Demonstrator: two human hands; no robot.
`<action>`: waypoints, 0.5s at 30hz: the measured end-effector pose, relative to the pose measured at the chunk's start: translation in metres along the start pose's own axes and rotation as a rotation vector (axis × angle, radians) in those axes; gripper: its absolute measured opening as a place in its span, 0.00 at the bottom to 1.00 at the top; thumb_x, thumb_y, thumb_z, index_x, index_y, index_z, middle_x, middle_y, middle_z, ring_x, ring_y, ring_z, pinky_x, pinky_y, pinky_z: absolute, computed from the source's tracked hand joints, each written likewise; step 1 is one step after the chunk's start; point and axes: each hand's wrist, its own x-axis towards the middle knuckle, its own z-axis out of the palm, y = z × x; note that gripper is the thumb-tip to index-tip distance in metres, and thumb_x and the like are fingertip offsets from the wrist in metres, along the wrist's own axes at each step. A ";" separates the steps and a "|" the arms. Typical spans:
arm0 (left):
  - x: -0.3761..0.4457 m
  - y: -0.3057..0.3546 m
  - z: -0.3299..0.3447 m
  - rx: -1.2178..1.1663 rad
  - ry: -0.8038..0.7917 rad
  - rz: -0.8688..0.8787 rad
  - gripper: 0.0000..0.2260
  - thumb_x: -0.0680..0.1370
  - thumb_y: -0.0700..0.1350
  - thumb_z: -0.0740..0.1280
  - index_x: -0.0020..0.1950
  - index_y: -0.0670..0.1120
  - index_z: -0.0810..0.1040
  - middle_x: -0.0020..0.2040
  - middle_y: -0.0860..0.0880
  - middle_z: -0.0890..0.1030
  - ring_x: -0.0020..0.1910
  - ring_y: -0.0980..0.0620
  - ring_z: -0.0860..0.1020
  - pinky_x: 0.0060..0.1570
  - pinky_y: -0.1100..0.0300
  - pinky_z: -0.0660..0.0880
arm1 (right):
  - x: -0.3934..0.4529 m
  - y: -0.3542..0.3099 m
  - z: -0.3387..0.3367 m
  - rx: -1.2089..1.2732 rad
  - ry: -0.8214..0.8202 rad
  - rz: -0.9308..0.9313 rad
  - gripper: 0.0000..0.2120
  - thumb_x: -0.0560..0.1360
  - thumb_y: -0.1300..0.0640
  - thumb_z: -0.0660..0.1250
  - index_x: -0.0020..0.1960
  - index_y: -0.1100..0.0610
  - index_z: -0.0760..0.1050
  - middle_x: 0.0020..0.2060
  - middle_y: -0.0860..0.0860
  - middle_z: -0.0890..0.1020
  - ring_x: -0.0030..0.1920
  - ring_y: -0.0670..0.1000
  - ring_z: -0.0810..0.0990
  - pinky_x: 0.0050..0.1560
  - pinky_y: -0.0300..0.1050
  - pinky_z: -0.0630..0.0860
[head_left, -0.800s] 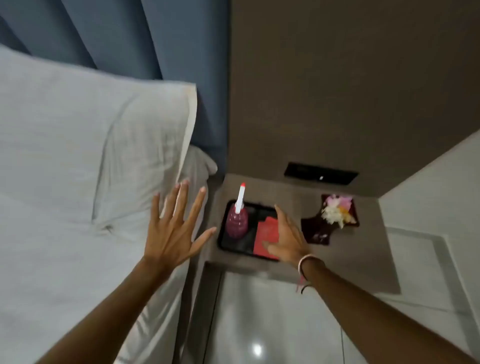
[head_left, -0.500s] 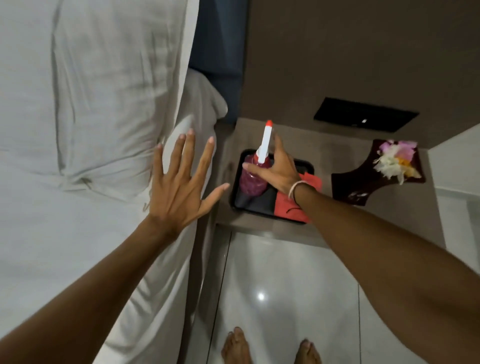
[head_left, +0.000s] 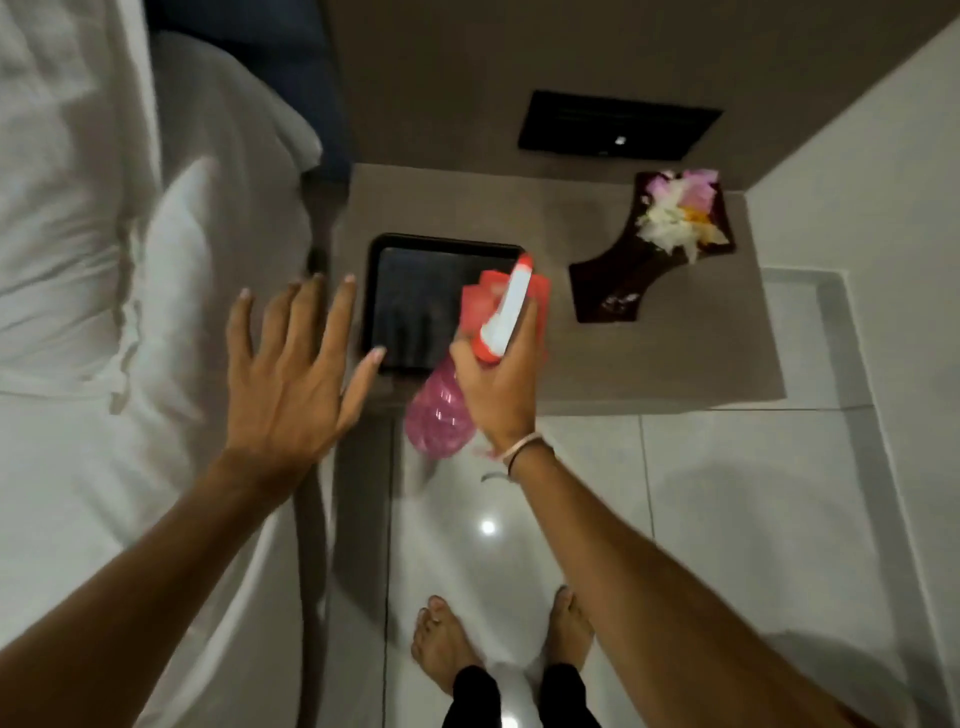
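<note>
My right hand (head_left: 497, 384) grips a pink spray bottle (head_left: 440, 415) by its neck, under the white and red nozzle (head_left: 511, 306). The bottle hangs tilted in the air, over the front edge of the bedside shelf (head_left: 670, 364). On that shelf sits a black tray (head_left: 379, 291) with a red cloth (head_left: 480, 301) lying at its right side, partly hidden by the nozzle. My left hand (head_left: 291, 379) hovers with fingers spread, holding nothing, between the bed and the tray.
A bed with white sheets and a pillow (head_left: 78, 260) fills the left side. A dark wooden dish with flowers (head_left: 670, 228) stands on the shelf at the right. A black wall panel (head_left: 618, 127) is above. My bare feet stand on glossy white tiles (head_left: 727, 493).
My right hand closed around the spray bottle's neck and lifted it off the black tray toward me. The view tilted further down. My left hand stayed spread near the bed.
</note>
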 end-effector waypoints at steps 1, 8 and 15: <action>-0.005 0.012 0.002 0.002 -0.033 0.017 0.33 0.83 0.64 0.50 0.82 0.46 0.60 0.75 0.36 0.72 0.74 0.37 0.71 0.78 0.36 0.57 | -0.018 0.010 -0.014 -0.009 -0.026 0.081 0.33 0.71 0.60 0.73 0.72 0.46 0.65 0.54 0.33 0.79 0.50 0.36 0.80 0.50 0.28 0.76; -0.018 0.105 0.005 0.001 -0.167 0.158 0.35 0.81 0.65 0.50 0.82 0.45 0.61 0.76 0.36 0.71 0.75 0.36 0.71 0.77 0.33 0.59 | -0.073 0.080 -0.129 -0.175 0.035 0.343 0.21 0.68 0.57 0.74 0.58 0.52 0.70 0.32 0.32 0.80 0.34 0.37 0.81 0.36 0.26 0.75; -0.024 0.146 0.000 0.010 -0.175 0.204 0.35 0.81 0.64 0.49 0.79 0.42 0.67 0.73 0.33 0.74 0.72 0.33 0.73 0.75 0.32 0.60 | -0.053 0.088 -0.169 -0.182 -0.082 0.350 0.19 0.69 0.57 0.75 0.53 0.47 0.70 0.30 0.35 0.80 0.32 0.39 0.80 0.36 0.28 0.76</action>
